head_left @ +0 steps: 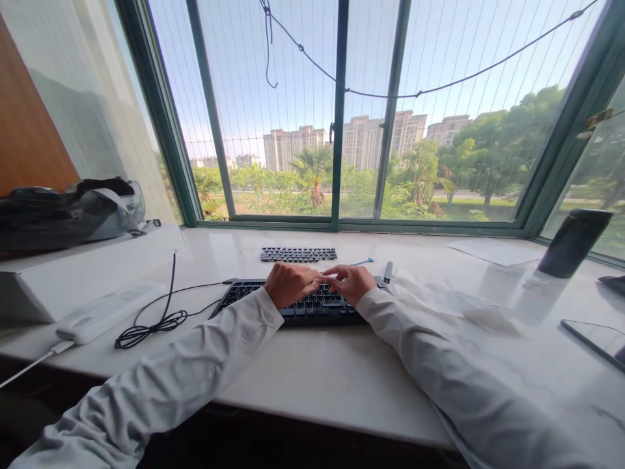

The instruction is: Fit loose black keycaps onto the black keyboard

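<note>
A black wired keyboard (pixel 312 315) lies on the white countertop in front of me, its middle partly hidden by my hands. Over its upper part, my left hand (pixel 291 284) and my right hand (pixel 352 283) meet at the fingertips. Both are closed in a pinch, and whatever is between the fingers is too small to make out. Just behind them, rows of dark keycaps (pixel 298 254) are laid out like a keyboard. A thin tool with a blue tip (pixel 364 261) and a small grey stick (pixel 388 271) lie beyond my right hand.
Coiled black cable (pixel 151 329) and a white power strip (pixel 110 314) lie left, near a white box (pixel 92 273) with a dark bag (pixel 73 212) on it. To the right are crumpled clear plastic (pixel 454 303), paper (pixel 498 251), a dark bottle (pixel 575 243) and a phone-like slab (pixel 598 340).
</note>
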`<action>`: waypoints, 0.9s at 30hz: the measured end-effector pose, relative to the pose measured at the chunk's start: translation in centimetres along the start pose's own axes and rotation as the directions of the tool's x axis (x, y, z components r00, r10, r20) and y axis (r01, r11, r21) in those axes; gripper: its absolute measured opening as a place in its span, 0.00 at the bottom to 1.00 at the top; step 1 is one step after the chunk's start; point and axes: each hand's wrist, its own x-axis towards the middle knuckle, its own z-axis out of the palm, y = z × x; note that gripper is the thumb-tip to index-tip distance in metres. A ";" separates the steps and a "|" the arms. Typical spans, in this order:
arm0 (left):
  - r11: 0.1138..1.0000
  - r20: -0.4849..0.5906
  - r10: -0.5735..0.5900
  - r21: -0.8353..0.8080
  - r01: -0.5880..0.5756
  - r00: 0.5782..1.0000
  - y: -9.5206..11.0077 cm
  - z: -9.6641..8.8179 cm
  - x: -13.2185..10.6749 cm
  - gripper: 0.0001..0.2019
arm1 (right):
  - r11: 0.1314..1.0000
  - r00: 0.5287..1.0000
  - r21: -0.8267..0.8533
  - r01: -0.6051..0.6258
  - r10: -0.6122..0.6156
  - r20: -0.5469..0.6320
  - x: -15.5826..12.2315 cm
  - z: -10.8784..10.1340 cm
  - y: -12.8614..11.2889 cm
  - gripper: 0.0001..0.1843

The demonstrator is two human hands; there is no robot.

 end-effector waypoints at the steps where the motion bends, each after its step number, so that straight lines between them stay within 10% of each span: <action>1: 1.000 -0.013 -0.009 -0.030 0.009 1.000 0.0 0.0 -0.1 0.14 | 0.998 1.000 0.065 0.011 -0.012 0.021 0.1 0.2 0.1 0.24; 9: 0.970 -0.219 -0.072 -0.241 0.018 0.973 -0.4 0.1 -0.7 0.11 | 0.804 0.994 0.594 0.021 -0.081 0.074 0.6 1.2 0.7 0.25; 15: 0.937 -0.314 0.004 -0.330 -0.113 0.949 -1.0 0.3 -0.3 0.10 | 0.719 0.991 0.695 -0.015 -0.084 0.108 0.9 1.5 1.3 0.25; 22: 0.812 -0.016 0.043 -0.581 -0.044 0.999 -2.2 0.0 -0.3 0.09 | 0.976 0.996 0.199 0.088 -0.092 0.007 -0.1 1.0 0.9 0.13; 27: 0.754 0.186 0.115 -0.656 0.036 0.976 -2.6 0.9 -0.5 0.12 | 0.987 0.992 -0.096 0.128 -0.126 0.031 -0.7 1.2 0.3 0.09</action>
